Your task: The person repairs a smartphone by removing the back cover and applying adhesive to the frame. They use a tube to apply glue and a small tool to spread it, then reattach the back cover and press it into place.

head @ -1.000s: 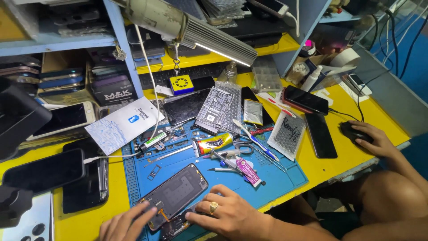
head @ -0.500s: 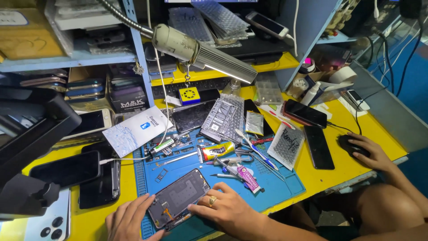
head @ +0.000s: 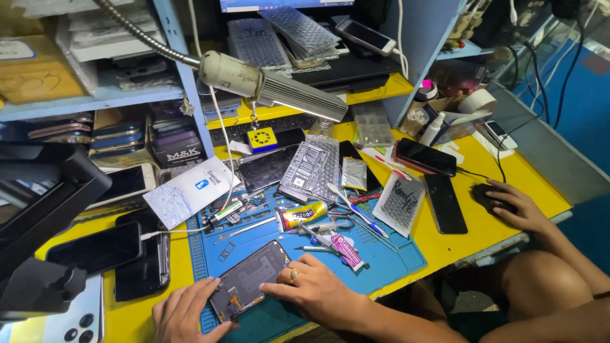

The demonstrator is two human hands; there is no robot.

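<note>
An opened dark phone [head: 244, 289], its inner parts showing, lies tilted on a blue work mat [head: 381, 254] near the desk's front edge. My left hand [head: 184, 312] grips the phone's lower left corner. From the right, my right hand [head: 314, 291], with a ring on one finger, lies against the phone, its fingertips pressing the near right edge. A yellow glue tube [head: 302, 215], tweezers and a pink-labelled tube [head: 346, 249] lie on the mat just beyond my right hand.
Another person's hand [head: 521, 206] rests on a black mouse [head: 488, 197] at the right of the yellow desk [head: 470, 238]. Dark phones [head: 95, 249] lie at left, more [head: 426, 156] at right. A grey lamp head [head: 279, 92] hangs over the middle. Shelves of parts stand behind.
The view has lifted and pulled back, showing more of the shelves. My right hand has slid from below the phone to its right edge. The hand on the mouse has stayed.
</note>
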